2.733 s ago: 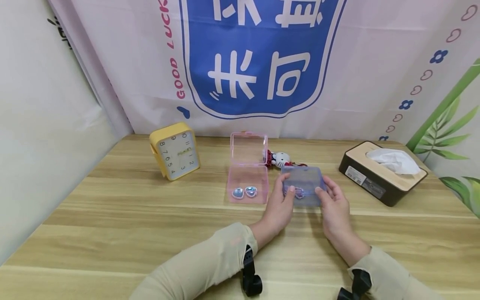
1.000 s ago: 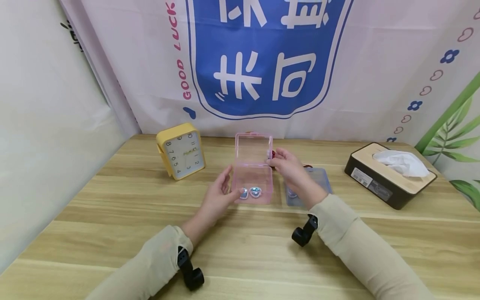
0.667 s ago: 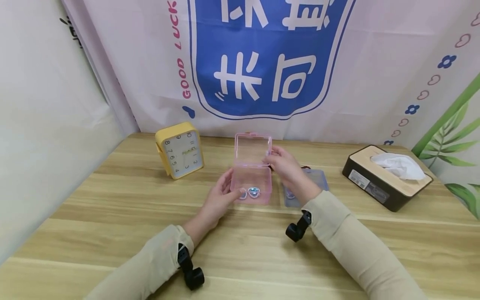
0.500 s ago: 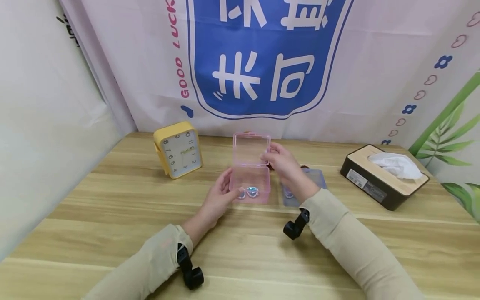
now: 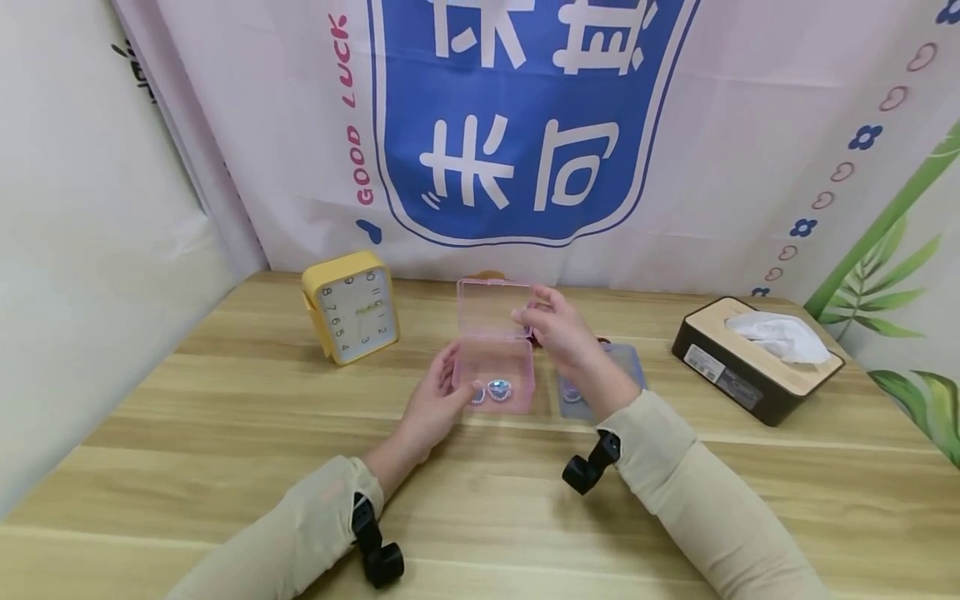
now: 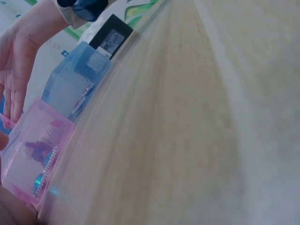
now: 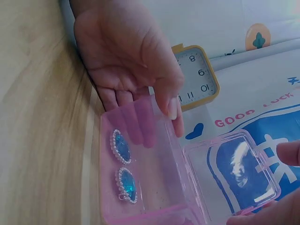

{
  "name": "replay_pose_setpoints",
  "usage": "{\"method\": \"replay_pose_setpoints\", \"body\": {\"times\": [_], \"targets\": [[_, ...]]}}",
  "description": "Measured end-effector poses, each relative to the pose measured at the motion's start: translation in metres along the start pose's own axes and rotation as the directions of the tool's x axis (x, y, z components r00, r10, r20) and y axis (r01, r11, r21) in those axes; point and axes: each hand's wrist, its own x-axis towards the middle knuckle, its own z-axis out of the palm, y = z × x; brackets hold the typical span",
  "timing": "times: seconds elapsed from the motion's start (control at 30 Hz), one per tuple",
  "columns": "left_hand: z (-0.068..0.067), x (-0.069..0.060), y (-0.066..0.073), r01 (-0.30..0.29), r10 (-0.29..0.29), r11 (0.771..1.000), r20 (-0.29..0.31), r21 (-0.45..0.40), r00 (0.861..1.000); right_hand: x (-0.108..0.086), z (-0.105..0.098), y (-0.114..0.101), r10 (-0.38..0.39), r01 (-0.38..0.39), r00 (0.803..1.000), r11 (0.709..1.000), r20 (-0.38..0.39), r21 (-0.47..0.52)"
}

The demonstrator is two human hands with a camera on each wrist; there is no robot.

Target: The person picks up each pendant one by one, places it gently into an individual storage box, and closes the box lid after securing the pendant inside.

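A clear pink box (image 5: pixel 516 354) stands on the table with its hinged lid (image 5: pixel 487 310) raised. Two blue gem pieces edged in white beads lie inside, one (image 5: pixel 499 390) in plain sight, the other partly behind the left thumb. My left hand (image 5: pixel 429 410) grips the box's left side, thumb over the wall and fingers outside, as the right wrist view shows. With thumb and fingers my right hand (image 5: pixel 564 335) pinches the lid's right edge. Beneath the right forearm a clear blue box (image 5: pixel 627 364) sits partly hidden, a beaded piece (image 6: pixel 83 99) inside it.
A yellow clock (image 5: pixel 358 312) stands to the left of the pink box. Farther right is a dark tissue box (image 5: pixel 731 367) with a wooden top. A printed cloth (image 5: pixel 517 183) hangs behind the table's back edge.
Both hands have left the blue box, now on the table, and moved left to the pink box. The right hand has taken the lid's edge; the lid now leans slightly forward.
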Motion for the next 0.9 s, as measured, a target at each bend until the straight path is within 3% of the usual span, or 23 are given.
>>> {"method": "replay_pose_setpoints", "body": {"times": [0.4, 0.67, 0.9], "targets": [[0.0, -0.003, 0.001, -0.006, 0.006, 1.0, 0.005, 0.006, 1.0, -0.024, 0.001, 0.011, -0.04, 0.041, 0.999, 0.996, -0.026, 0.076], [-0.001, -0.002, 0.001, -0.018, 0.018, 1.0, 0.01, 0.016, 1.0, -0.041, 0.007, 0.024, -0.01, 0.017, 0.998, 0.994, -0.068, 0.107], [0.0, -0.003, -0.001, -0.066, 0.066, 0.998, -0.001, 0.012, 0.998, -0.046, 0.013, 0.04, -0.011, 0.015, 0.992, 0.999, -0.125, 0.034]]}}
